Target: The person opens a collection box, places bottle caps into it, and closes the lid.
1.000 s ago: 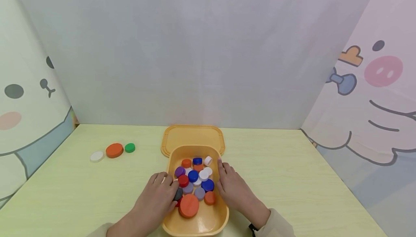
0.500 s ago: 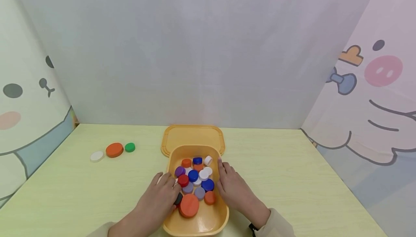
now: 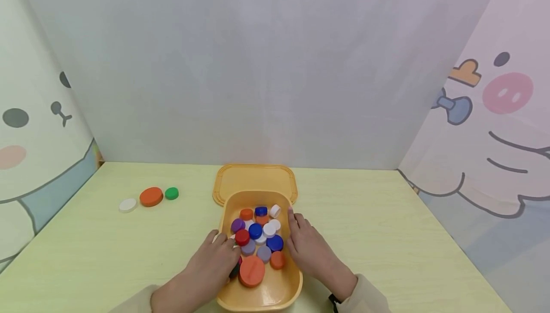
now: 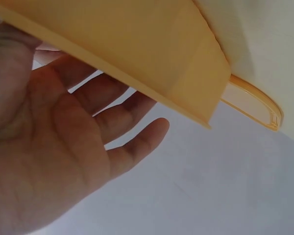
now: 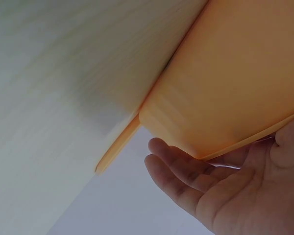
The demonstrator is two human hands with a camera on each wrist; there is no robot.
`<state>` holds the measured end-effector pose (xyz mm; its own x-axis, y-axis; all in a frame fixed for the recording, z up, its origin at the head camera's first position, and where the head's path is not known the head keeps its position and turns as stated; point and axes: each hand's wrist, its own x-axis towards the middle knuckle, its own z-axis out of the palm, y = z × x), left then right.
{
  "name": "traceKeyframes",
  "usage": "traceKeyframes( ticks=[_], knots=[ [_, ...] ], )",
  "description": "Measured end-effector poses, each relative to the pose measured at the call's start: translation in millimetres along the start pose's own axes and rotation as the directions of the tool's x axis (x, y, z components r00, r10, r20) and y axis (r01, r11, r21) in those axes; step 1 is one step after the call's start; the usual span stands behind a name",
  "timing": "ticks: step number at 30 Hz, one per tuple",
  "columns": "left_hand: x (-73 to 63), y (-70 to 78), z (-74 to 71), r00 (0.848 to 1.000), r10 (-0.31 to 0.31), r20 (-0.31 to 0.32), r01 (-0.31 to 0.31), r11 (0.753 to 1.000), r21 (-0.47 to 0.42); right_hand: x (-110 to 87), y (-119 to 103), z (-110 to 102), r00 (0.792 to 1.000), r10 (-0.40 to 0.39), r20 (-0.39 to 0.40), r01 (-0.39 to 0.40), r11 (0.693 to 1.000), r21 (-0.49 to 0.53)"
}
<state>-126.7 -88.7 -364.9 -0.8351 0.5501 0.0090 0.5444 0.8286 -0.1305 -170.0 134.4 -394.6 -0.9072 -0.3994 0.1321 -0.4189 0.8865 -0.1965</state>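
Observation:
An orange-yellow plastic box (image 3: 275,298) holds bottle caps of several colours. My left hand (image 3: 210,263) reaches over the box's left wall, its thumb and fingertips down among the caps and partly hidden. Right at those fingertips, a black cap (image 3: 234,271) tilts beside a large orange cap (image 3: 252,271); whether the fingers pinch it I cannot tell. In the left wrist view, the outer fingers (image 4: 137,147) extend loosely past the rim. My right hand (image 3: 311,251) rests along the right rim, index finger pointing forward. The right wrist view shows two of its fingers (image 5: 174,169) outside the wall.
The box's flat lid (image 3: 255,178) lies behind it on the pale table (image 3: 365,222). To the left sit a white cap (image 3: 128,205), an orange cap (image 3: 151,197) and a green cap (image 3: 172,193). A grey curtain (image 3: 258,65) hangs along the back edge.
My left hand has shifted slightly right and nearer, further over the caps. The black cap has moved nearer and tilted, and the large orange cap has slid slightly right. My right hand stays put.

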Motion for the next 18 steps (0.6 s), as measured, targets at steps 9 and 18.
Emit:
traceKeyframes(
  ticks=[9, 18],
  knots=[
    [3.4, -0.3, 0.3, 0.998, -0.012, 0.062, 0.013, 1.0, -0.017, 0.1, 0.0, -0.4, 1.0, 0.001, 0.003, -0.001, 1.0, 0.008],
    [7.3, -0.2, -3.1, 0.987, -0.037, 0.157, 0.054, 0.993, -0.107, 0.1, 0.8, 0.4, 1.0, 0.009, 0.009, -0.009, 1.0, 0.008]
  ],
)
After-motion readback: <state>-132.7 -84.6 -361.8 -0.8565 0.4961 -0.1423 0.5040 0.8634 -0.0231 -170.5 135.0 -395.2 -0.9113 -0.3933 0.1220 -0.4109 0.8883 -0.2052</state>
